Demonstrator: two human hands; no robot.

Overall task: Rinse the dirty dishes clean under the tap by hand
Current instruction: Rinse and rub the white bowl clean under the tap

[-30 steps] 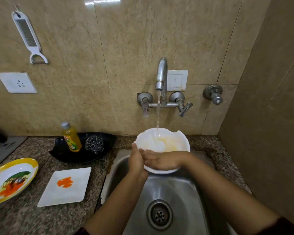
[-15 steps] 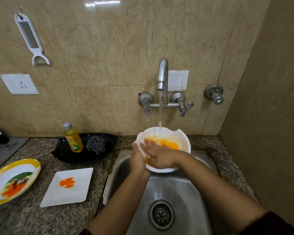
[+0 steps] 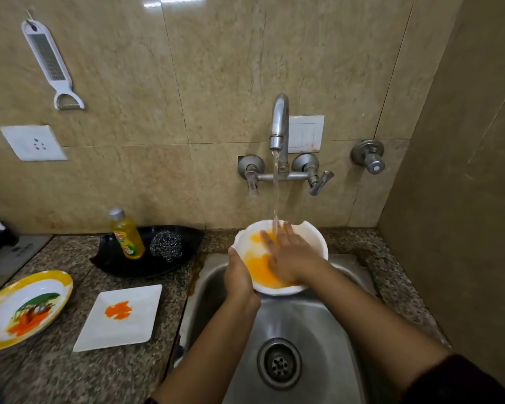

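Your left hand (image 3: pixel 239 279) grips the bowl (image 3: pixel 314 236) under the tap (image 3: pixel 279 123) while your flat right hand (image 3: pixel 292 258) has slid deeper inside it, turning the water orange: residue is loosening, not gone.

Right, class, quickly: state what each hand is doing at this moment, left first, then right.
Left hand: holding the white bowl by its rim.
Right hand: open, fingers flat against the bowl's inside.

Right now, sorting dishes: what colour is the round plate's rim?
Yellow; the rim shows in head view.
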